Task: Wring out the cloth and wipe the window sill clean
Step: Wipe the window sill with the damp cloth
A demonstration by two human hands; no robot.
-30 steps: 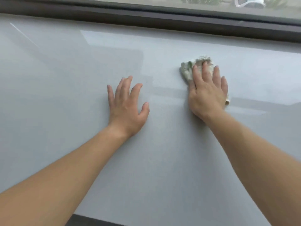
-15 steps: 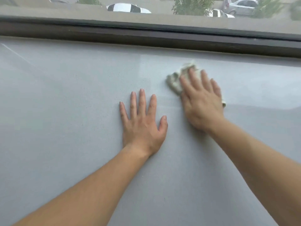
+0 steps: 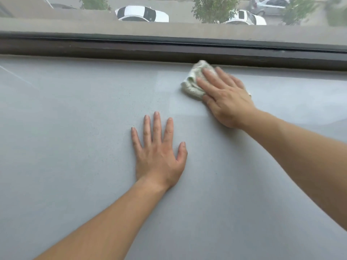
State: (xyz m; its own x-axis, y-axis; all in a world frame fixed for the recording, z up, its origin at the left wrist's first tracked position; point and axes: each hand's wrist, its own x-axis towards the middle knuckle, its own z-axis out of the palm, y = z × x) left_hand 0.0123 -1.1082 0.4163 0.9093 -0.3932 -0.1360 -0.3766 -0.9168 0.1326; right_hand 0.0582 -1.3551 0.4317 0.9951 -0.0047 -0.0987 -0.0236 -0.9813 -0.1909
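Observation:
A wide grey window sill (image 3: 75, 147) fills the view. A small pale green-and-white cloth (image 3: 193, 81) lies bunched on it at the far side, its top corner touching the dark window frame. My right hand (image 3: 225, 98) presses flat on the cloth, fingers extended, covering its right part. My left hand (image 3: 159, 152) rests palm down on the bare sill nearer to me, fingers spread, holding nothing. A lighter streak runs on the sill between the two hands.
A dark brown window frame (image 3: 112, 47) runs along the far edge of the sill. Through the glass are parked cars (image 3: 142, 14) and trees below. Small dark specks dot the sill surface.
My right hand has pushed the cloth away from me until it reaches the window frame. The view has tilted up, showing more of the window. My left hand stays flat on the sill.

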